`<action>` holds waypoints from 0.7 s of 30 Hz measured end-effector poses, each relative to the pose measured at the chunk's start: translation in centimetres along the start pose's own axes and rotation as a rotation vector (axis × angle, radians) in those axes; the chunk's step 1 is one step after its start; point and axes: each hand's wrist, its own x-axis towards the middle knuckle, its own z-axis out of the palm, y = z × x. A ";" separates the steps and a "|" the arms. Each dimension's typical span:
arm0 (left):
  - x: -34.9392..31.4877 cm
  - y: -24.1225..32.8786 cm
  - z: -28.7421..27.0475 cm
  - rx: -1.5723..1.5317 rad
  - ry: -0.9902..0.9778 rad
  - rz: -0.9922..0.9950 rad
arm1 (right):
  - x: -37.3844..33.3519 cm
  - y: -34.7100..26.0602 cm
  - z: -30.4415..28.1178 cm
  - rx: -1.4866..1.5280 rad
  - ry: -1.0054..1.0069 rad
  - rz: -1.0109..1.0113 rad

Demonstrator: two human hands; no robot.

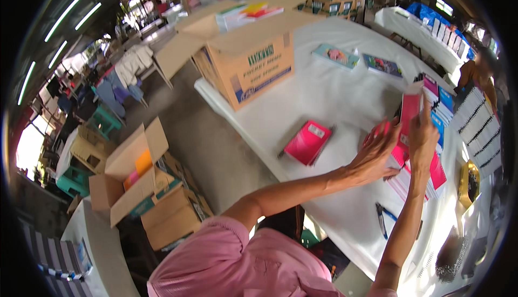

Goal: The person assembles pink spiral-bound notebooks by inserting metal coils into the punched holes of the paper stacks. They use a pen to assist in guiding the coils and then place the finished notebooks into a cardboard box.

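On the right side of the white-covered table, my left hand (375,154) curls its fingers over red pocket notebooks. My right hand (423,132) grips a red notebook (411,108), raised and tilted above the others. Beneath both hands lies a stack of red-covered notebooks (438,173), its white page edges facing me. Part of what the fingers hold is hidden behind them. Apart from the hands, a small pile of red spiral notebooks (308,141) rests nearer the table's left edge. Blue and purple notebooks (445,100) stand just beyond my right hand.
An open cardboard box (251,70) stands at the table's far left. Two picture-covered notebooks (335,55) lie farther back. A blue-and-black cutter (384,219), a yellow container (469,182) and wire coils (452,256) are at right. Another open box (137,175) is at lower left.
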 end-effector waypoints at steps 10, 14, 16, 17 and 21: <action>-2.3 3.1 -3.9 -0.331 -0.228 -0.080 | -7.5 -1.5 -7.3 0.453 0.019 0.081; -4.4 -0.3 -6.5 -0.636 -0.649 -0.242 | -14.1 1.1 -6.9 0.606 -0.207 0.157; -6.1 -2.4 -6.7 -0.686 -0.797 -0.394 | -17.1 0.4 -5.5 0.791 -0.463 0.469; -7.7 -4.0 -5.7 -0.737 -0.798 -0.440 | -19.4 0.8 -3.9 0.871 -0.420 0.569; -10.6 -4.2 -4.7 -0.949 -0.535 -0.624 | -22.6 -0.4 -1.0 1.078 -0.164 0.778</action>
